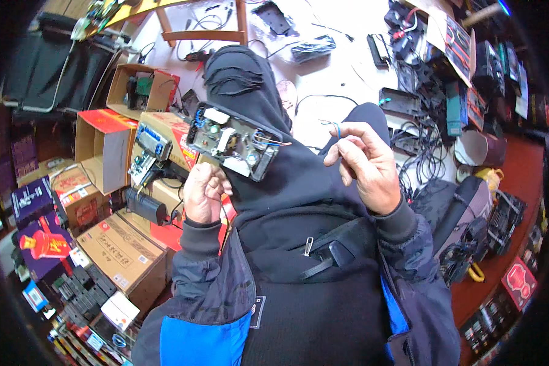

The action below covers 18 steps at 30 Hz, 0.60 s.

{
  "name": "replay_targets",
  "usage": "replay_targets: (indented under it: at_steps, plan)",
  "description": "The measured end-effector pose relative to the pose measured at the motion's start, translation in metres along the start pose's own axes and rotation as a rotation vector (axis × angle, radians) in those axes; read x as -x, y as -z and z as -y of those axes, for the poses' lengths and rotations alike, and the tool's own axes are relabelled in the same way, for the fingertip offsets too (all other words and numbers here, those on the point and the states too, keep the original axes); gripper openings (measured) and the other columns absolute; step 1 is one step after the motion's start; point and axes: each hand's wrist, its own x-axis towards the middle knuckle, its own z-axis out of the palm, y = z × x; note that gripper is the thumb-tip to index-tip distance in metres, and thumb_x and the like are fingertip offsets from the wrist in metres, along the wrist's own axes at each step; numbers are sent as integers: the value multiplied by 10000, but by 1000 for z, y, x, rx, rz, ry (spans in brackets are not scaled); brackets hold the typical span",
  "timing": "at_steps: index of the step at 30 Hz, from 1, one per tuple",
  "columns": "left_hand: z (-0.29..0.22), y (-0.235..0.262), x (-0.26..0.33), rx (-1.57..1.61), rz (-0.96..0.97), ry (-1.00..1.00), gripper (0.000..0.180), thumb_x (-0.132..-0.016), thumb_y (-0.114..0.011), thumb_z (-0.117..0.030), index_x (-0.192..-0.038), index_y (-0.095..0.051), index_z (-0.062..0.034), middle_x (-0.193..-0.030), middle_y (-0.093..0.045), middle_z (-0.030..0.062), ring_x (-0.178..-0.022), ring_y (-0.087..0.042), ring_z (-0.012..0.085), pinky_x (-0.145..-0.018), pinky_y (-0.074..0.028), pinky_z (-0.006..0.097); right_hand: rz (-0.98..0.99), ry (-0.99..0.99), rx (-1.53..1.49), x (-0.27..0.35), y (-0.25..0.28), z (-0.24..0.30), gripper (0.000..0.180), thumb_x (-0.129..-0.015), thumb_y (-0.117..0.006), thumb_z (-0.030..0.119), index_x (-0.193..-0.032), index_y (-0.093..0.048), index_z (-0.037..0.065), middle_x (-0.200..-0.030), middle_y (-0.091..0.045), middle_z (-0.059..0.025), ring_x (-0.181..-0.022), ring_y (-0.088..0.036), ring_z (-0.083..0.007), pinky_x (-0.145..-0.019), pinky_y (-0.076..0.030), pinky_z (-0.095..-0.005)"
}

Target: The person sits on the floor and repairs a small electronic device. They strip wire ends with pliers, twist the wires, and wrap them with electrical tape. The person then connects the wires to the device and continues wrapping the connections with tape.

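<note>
An opened black plastic case with a circuit board inside (235,141) lies tilted across my left thigh. Thin wires, one of them orange, run near its right end, and blue parts sit at its left end. Close against the case's lower left edge is my left hand (205,190), its fingers curled in; what they hold, if anything, is hidden. My right hand (370,168) is raised over my other thigh, apart from the case. A short blue wire (338,128) shows at its fingertips, with a thin end reaching left.
Open cardboard boxes (113,152) and loose circuit boards (147,152) crowd my left side. A wooden stool (204,35) stands ahead. Tangled black cables (430,155) and an empty black case half (401,102) lie on the white floor at right, beside stacked boxes (460,110).
</note>
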Motion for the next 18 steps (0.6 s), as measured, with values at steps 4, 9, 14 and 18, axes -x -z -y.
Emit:
replay_targets:
  at_steps: [4, 9, 14, 18]
  plan:
    - [-15, -43, 34, -119, 197, -17, 255, -1065, -658, -256, -1041, -678, -3, -961, -728, 133, -735, -676, 165, -638, -548, 284, 19, 126, 53, -8, -7, -1, 269, -1096, -615, 64, -1362, -641, 29, -1061, -761, -118, -750, -624, -81, -695, -519, -207]
    - [-24, -109, 51, -305, 332, -7, 288, -1065, -668, -123, -1305, -725, 24, -1166, -756, 107, -761, -668, 93, -616, -516, 226, 75, 144, 149, 0, -29, 3, 242, -1081, -618, 10, -1318, -664, -2, -1111, -755, -117, -809, -648, -99, -739, -545, -231]
    - [-7, -141, 48, -216, 315, -36, 204, -1021, -755, -107, -1187, -783, 8, -1035, -687, 34, -747, -565, 64, -636, -442, 212, 66, 205, 347, 22, -35, 4, 128, -981, -707, -66, -1096, -705, -9, -1015, -706, -70, -802, -660, -100, -704, -534, -250]
    - [8, -138, 49, -180, 314, 13, 164, -1005, -784, -121, -1102, -803, 10, -1016, -686, 28, -734, -548, 55, -613, -411, 214, 73, 499, 674, 30, -34, -2, 203, -912, -756, -109, -1088, -713, -17, -1110, -693, -122, -835, -674, -112, -681, -546, -251]
